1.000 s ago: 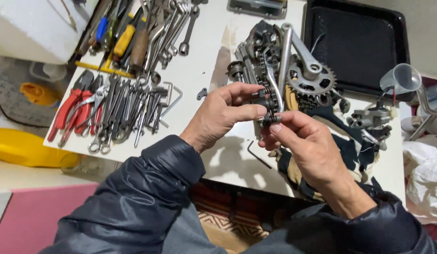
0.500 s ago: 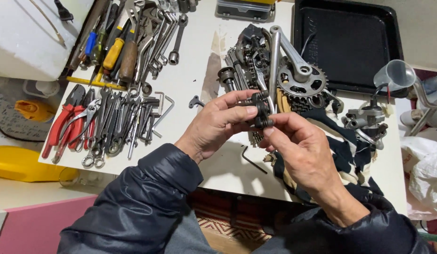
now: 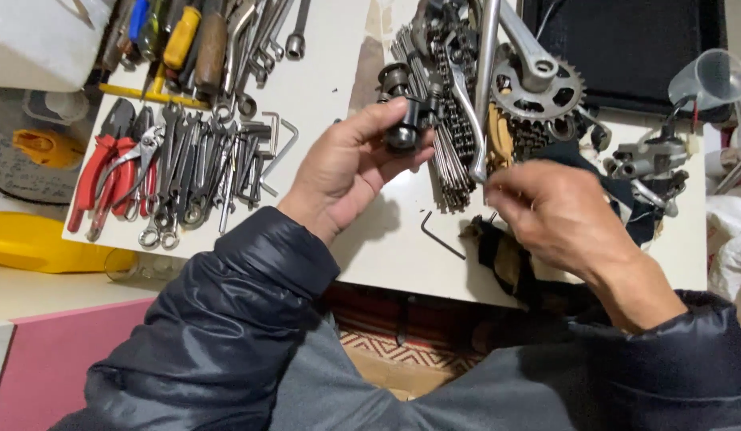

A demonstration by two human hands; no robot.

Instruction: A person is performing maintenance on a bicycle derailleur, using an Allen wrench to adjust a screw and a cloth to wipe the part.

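- both hands were pinched together on one small part half a second ago; now they have come apart.
- left hand (image 3: 350,172) is closed around a small dark metal cylinder part (image 3: 402,132), held up over the white table (image 3: 323,88).
- right hand (image 3: 558,215) has its fingers pinched tight near a bundle of thin silver spokes (image 3: 450,172); what it pinches is too small to see.
- looks like the part is taken off, but it is not put down yet.
- a small black bent hex key (image 3: 438,235) lies on the table between the hands, untouched.
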